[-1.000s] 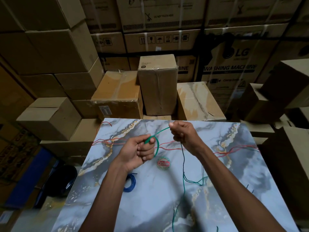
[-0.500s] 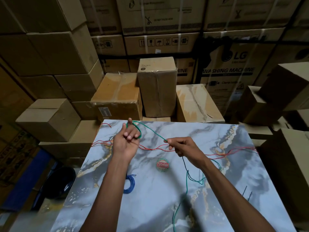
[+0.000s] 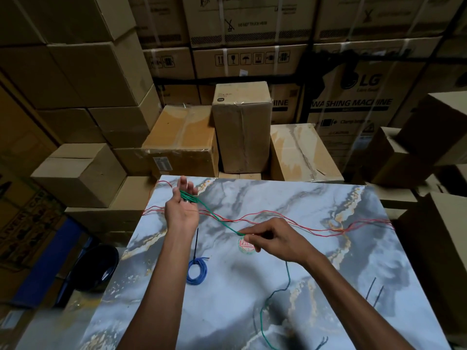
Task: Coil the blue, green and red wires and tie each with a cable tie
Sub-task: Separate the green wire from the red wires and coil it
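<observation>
Green wire (image 3: 214, 215), a turn wound on since a second ago so coiling is under way, loops the spread fingers of the left hand (image 3: 182, 207) at 11 o'clock on the table (image 3: 290, 286); right hand (image 3: 271, 240), lowered to centre, pinches its taut run.

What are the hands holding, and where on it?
Both hold the green wire. Its coiled end loops around the left hand; the right hand pinches the straight stretch further along.

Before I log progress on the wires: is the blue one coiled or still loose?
Coiled. The blue wire lies on the marble tabletop as a small round loop of several turns. Whether a cable tie holds it, cannot tell.
</observation>
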